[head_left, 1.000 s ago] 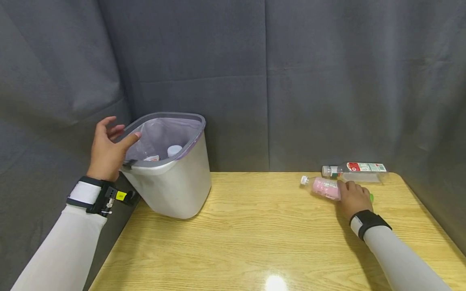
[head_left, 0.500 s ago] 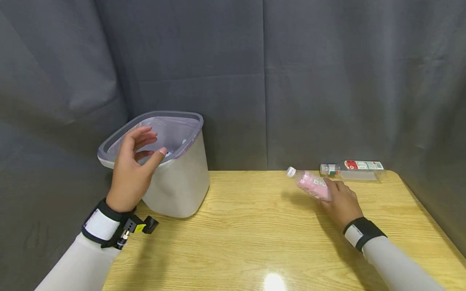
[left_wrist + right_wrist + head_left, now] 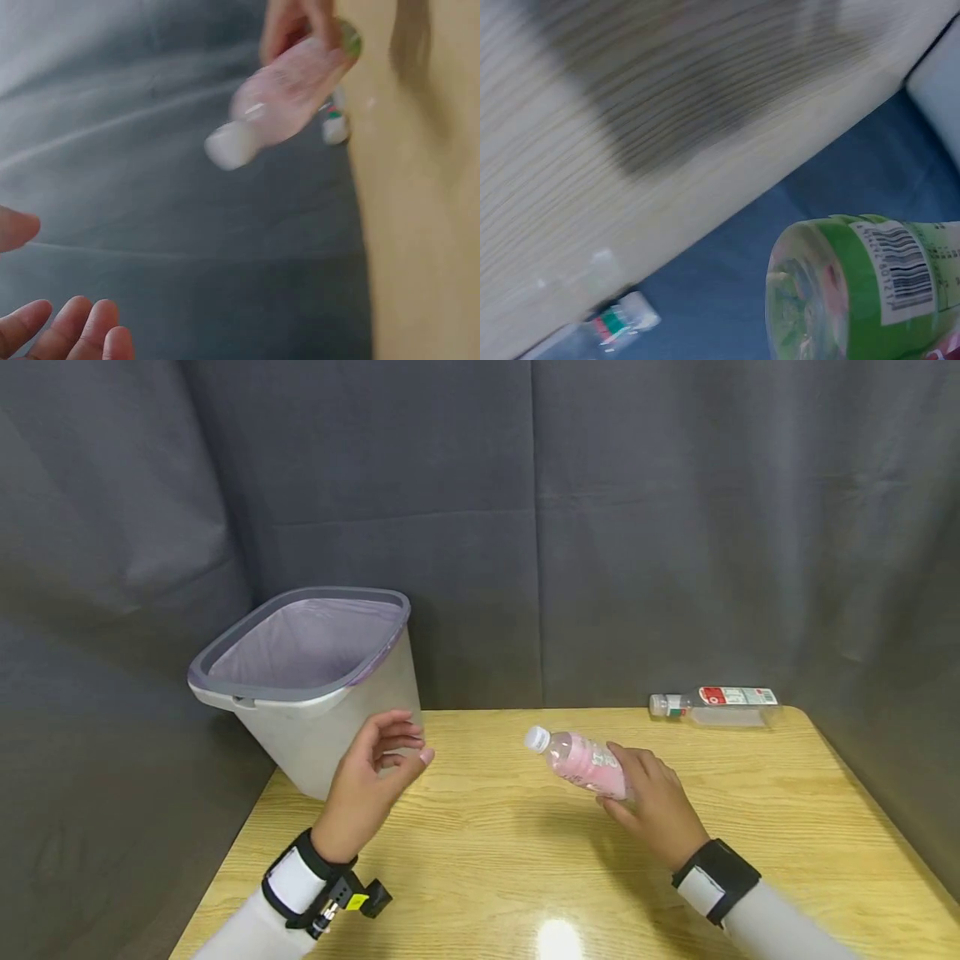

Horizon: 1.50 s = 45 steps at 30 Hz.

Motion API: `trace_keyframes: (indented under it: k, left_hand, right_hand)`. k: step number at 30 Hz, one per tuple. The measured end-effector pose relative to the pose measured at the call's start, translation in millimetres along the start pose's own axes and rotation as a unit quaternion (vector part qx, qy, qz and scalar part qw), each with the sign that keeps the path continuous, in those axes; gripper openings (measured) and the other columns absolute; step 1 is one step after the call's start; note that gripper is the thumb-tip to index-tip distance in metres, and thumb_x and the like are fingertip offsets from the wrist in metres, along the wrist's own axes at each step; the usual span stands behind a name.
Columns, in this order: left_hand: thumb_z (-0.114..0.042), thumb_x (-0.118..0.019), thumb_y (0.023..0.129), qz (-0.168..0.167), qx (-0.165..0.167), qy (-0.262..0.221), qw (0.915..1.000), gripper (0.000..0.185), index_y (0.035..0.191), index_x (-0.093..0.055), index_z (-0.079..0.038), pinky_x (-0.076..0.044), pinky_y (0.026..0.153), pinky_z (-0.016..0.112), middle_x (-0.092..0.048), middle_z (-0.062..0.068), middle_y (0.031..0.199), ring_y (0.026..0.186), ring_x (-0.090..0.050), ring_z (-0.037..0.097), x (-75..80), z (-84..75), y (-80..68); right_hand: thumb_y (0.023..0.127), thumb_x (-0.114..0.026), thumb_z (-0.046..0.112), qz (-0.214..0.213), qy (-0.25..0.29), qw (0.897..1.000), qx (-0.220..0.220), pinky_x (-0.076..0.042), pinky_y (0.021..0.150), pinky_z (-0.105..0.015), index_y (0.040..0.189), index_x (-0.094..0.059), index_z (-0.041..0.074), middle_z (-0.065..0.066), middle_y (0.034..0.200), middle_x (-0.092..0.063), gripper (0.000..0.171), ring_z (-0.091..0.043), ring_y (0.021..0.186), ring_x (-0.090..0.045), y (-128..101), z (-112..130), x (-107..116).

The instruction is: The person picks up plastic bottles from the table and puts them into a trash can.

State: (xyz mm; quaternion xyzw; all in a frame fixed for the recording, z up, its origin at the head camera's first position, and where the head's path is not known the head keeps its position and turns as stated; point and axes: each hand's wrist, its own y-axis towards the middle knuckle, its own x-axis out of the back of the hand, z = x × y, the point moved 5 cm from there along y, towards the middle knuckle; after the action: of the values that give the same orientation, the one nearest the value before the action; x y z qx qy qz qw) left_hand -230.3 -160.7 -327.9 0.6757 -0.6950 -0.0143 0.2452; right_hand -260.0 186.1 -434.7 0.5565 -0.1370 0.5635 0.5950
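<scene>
We are observing the right hand (image 3: 654, 806) gripping the pink bottle (image 3: 581, 762) above the table (image 3: 480, 868), cap pointing left. The left hand (image 3: 369, 783) is hovering empty, fingers loosely spread, beside the bin (image 3: 315, 681). A clear bottle (image 3: 712, 704) is lying at the far edge.

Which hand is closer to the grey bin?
Left. The left hand hovers open just in front of the bin; the right hand holds the pink bottle further right.
</scene>
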Motion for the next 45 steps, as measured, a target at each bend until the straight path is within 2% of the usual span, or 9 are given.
trace_keyframes:
  k: [4, 9, 14, 18, 25, 31, 36, 45]
  left_hand:
    - [-0.023, -0.076, 0.088, 0.033, 0.050, -0.015, 0.9981, 0.059, 0.137, -0.046, -0.014, -0.051, 0.092, 0.025, -0.058, 0.007, 0.129, 0.120, -0.057, 0.021, -25.9, 24.5, -11.2]
    - [-0.022, -0.078, 0.085, 0.068, 0.095, -0.048, 0.9920, 0.065, 0.140, -0.044, -0.017, -0.052, 0.095, 0.029, -0.056, 0.005, 0.132, 0.123, -0.054, 0.020, -60.0, 44.8, -26.3]
    - [-0.025, -0.077, 0.086, 0.119, 0.104, -0.077, 0.9845, 0.067, 0.142, -0.040, -0.021, -0.049, 0.099, 0.035, -0.054, 0.003, 0.135, 0.126, -0.051, 0.022, -90.5, 55.6, -38.5]
    - [-0.024, -0.077, 0.086, 0.148, 0.098, -0.101, 0.9789, 0.068, 0.142, -0.039, -0.021, -0.049, 0.099, 0.039, -0.051, 0.001, 0.137, 0.126, -0.051, 0.021, -107.5, 60.4, -46.4]
    - [-0.019, -0.078, 0.085, 0.140, 0.063, -0.142, 0.9780, 0.066, 0.141, -0.041, -0.023, -0.051, 0.099, 0.036, -0.053, 0.000, 0.138, 0.122, -0.056, 0.016, -123.7, 60.0, -53.9]
    - [-0.015, -0.077, 0.085, 0.114, 0.041, -0.176, 0.9770, 0.062, 0.137, -0.044, -0.021, -0.048, 0.102, 0.031, -0.058, 0.002, 0.134, 0.123, -0.057, 0.017, -130.1, 57.0, -59.0]
    - [-0.013, -0.076, 0.086, 0.107, 0.030, -0.187, 0.9761, 0.058, 0.135, -0.046, -0.019, -0.046, 0.105, 0.031, -0.058, 0.004, 0.134, 0.124, -0.057, 0.018, -135.8, 56.6, -62.9]
    - [-0.011, -0.076, 0.085, 0.059, 0.063, -0.205, 0.9749, 0.060, 0.136, -0.046, -0.020, -0.040, 0.109, 0.027, -0.057, 0.003, 0.136, 0.127, -0.054, 0.017, -143.3, 59.2, -71.4]
  right_hand:
    - [0.077, -0.085, 0.024, -0.012, 0.013, 0.999, 0.032, -0.047, 0.092, -0.056, 0.143, -0.045, 0.005, -0.018, 0.122, -0.059, 0.079, -0.033, 0.109, -0.059, -4.6, 23.7, -0.5]
    - [0.078, -0.084, 0.027, -0.003, 0.033, 0.999, 0.038, -0.049, 0.093, -0.054, 0.144, -0.044, 0.008, -0.015, 0.123, -0.059, 0.080, -0.030, 0.110, -0.060, -11.5, 45.0, -5.5]
    - [0.077, -0.085, 0.028, -0.004, 0.053, 0.997, 0.051, -0.051, 0.091, -0.052, 0.144, -0.045, 0.009, -0.012, 0.123, -0.060, 0.080, -0.027, 0.110, -0.060, -16.3, 63.0, -9.8]
    - [0.077, -0.085, 0.029, 0.002, 0.067, 0.996, 0.057, -0.052, 0.091, -0.051, 0.145, -0.044, 0.011, -0.009, 0.124, -0.059, 0.081, -0.023, 0.109, -0.060, -19.8, 74.8, -13.9]
    - [0.076, -0.084, 0.027, -0.007, 0.093, 0.992, 0.080, -0.055, 0.089, -0.042, 0.146, -0.044, 0.012, -0.004, 0.125, -0.059, 0.082, -0.015, 0.111, -0.058, -26.4, 93.0, -17.1]
    - [0.083, -0.078, 0.028, -0.022, 0.118, 0.987, 0.102, -0.055, 0.091, -0.040, 0.147, -0.042, 0.010, -0.005, 0.128, -0.058, 0.076, -0.016, 0.115, -0.058, -30.2, 106.5, -17.0]
    - [0.079, -0.078, 0.020, -0.031, 0.140, 0.983, 0.112, -0.056, 0.088, -0.038, 0.148, -0.041, 0.009, -0.006, 0.128, -0.057, 0.079, -0.015, 0.112, -0.057, -31.8, 113.0, -15.2]
    - [0.080, -0.079, 0.020, -0.033, 0.150, 0.981, 0.119, -0.055, 0.092, -0.042, 0.149, -0.038, 0.006, -0.008, 0.129, -0.056, 0.081, -0.021, 0.114, -0.057, -32.3, 116.2, -17.0]
